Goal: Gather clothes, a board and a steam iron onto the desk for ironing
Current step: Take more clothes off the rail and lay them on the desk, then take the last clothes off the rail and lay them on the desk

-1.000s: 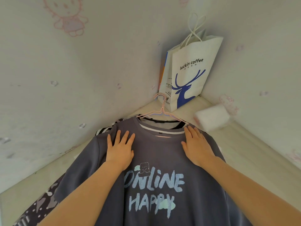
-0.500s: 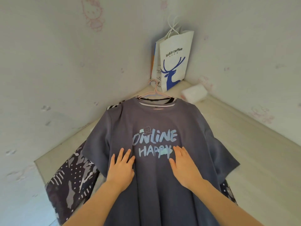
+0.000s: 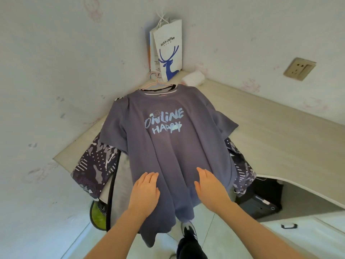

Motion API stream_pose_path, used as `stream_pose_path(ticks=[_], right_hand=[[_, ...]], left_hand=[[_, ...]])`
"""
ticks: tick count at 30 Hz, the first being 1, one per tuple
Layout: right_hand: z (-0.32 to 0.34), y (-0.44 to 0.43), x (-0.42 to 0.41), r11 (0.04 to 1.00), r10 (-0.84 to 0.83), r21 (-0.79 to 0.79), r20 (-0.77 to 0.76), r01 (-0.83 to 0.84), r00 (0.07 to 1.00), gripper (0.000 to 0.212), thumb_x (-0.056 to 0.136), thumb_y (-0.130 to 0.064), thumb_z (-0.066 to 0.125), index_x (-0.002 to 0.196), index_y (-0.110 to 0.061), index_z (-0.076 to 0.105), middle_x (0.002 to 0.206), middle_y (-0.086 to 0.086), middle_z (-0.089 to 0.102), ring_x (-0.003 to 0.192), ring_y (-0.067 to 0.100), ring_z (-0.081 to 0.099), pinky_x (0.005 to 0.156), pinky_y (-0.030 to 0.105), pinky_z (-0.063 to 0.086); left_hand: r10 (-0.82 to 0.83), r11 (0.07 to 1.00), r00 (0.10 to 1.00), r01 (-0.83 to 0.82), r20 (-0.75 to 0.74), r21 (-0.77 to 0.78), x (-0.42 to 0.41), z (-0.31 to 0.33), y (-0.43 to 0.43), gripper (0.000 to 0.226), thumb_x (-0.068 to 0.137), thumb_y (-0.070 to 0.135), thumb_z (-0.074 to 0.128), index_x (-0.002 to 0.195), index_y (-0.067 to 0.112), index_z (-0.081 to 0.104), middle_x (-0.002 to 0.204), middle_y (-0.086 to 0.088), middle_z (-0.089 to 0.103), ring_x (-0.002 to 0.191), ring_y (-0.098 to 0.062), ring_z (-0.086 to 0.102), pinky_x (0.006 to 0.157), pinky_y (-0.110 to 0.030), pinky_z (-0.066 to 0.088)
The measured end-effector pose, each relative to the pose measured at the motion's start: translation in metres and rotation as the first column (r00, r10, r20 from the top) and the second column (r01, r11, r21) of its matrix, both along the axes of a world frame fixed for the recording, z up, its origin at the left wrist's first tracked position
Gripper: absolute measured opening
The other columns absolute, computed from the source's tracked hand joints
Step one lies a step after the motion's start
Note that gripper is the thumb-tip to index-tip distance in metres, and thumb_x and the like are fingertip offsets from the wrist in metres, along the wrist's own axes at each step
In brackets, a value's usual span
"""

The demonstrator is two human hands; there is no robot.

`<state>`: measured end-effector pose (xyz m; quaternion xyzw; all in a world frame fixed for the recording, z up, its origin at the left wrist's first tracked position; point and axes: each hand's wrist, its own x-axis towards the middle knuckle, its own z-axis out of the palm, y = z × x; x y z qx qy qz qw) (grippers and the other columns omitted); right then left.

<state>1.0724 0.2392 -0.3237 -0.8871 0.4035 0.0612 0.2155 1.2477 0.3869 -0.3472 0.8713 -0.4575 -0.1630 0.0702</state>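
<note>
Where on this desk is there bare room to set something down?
The pale wooden desk is bare right of the grey-blue T-shirt, below the beige wall socket. The far corner is crowded by a white paper bag and a white roll; clothes cover the middle.

Soft, cool daylight fills the scene evenly, without glare; the pale walls (image 3: pixel 56 71) wash toward blue-white at the left, and the T-shirt (image 3: pixel 177 146) carries only faint fold shadows and a slightly lighter patch below its lettering. The deepest shadow sits under the bench (image 3: pixel 280 137) at its near right edge, where a dark box (image 3: pixel 257 204) is hard to make out. Wide-angle distortion bends the bench's edges and stretches whatever nears the bottom corners, and the whole frame is slightly soft, the white roll (image 3: pixel 193 77) at the bench's far corner most of all.
</note>
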Motion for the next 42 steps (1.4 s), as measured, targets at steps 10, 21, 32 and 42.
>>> stream_pose_path(ticks=[10,21,32,42], right_hand=[[0.011,0.047,-0.097,0.986,-0.110,-0.128,-0.006,0.108,0.994,0.047,0.098,-0.026,0.045,0.142,-0.016,0.034,0.141,0.005,0.046,0.128,0.024,0.044,0.109,0.033,0.033],[0.022,0.122,-0.251,0.887,-0.436,-0.172,-0.004,0.429,0.900,0.048,0.098,-0.031,0.044,0.142,-0.012,0.038,0.140,0.006,0.048,0.132,0.025,0.042,0.110,0.036,0.032],[0.035,0.244,-0.436,0.713,-0.686,-0.168,0.037,0.681,0.727,0.050,0.099,-0.031,0.040,0.144,-0.008,0.034,0.140,0.007,0.047,0.133,0.025,0.038,0.112,0.034,0.028],[0.037,0.366,-0.585,0.418,-0.902,-0.152,0.048,0.895,0.430,0.040,0.097,-0.028,0.044,0.132,-0.008,0.045,0.126,0.007,0.054,0.126,0.029,0.043,0.107,0.035,0.034]], left_hand=[[-0.220,0.934,0.961,0.158,-0.169,-0.322,-0.104,0.037,-0.010,0.041,0.098,0.026,0.047,0.139,0.021,0.044,0.134,0.004,0.051,0.125,-0.012,0.046,0.100,-0.025,0.041],[-0.576,0.767,0.817,0.552,0.027,-0.327,-0.239,0.049,-0.003,0.030,0.087,0.014,0.062,0.117,0.011,0.064,0.101,-0.001,0.068,0.098,-0.021,0.062,0.074,-0.030,0.051],[-0.797,0.555,0.601,0.766,0.058,-0.324,-0.435,0.054,0.061,0.030,0.076,0.008,0.074,0.106,0.008,0.068,0.089,-0.002,0.070,0.086,-0.023,0.066,0.063,-0.034,0.056],[-0.949,0.295,0.316,0.900,0.015,-0.322,-0.612,0.048,0.125,0.035,0.097,0.023,0.048,0.129,0.013,0.056,0.117,0.002,0.065,0.109,-0.019,0.055,0.086,-0.033,0.048]])
